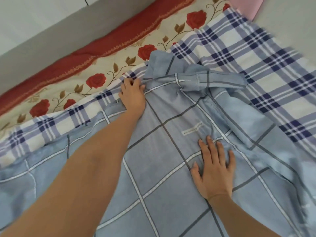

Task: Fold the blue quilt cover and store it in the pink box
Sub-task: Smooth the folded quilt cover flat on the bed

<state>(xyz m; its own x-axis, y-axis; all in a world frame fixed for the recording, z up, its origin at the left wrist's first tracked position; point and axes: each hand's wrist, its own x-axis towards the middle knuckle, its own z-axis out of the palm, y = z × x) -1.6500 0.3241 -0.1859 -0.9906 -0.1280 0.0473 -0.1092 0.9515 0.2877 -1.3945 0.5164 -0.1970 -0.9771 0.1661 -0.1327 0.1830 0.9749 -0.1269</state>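
Item one, blue quilt cover (162,151): light blue with a grid of white and grey lines, it is lying spread across the bed directly in front of me and filling the near and middle part of the view. Its far edge is bunching into a loose twisted fold that is trailing off to the right, and the right side is lying rumpled. A small white label (192,129) is showing on the upper face, just beyond my right fingertips. Item two, left hand (133,96): I am reaching it out at arm's length to the cover's far edge, fingers curling down and gripping the cloth where the bunching begins. Item three, right hand (213,170): I am laying it flat on the cover nearer to me, fingers straight and spread, palm pressing down, holding nothing. Item four, plaid sheet (239,53): white with navy and grey-blue checks, it is lying under the cover and showing beyond it and to the right. Item five, rose-patterned bedding (102,69): cream with red roses and a red border, it is running along the bed's far side. Item six, pink thing (246,7): it is showing at the top right corner, cut off by the frame; I cannot tell whether it is the box.
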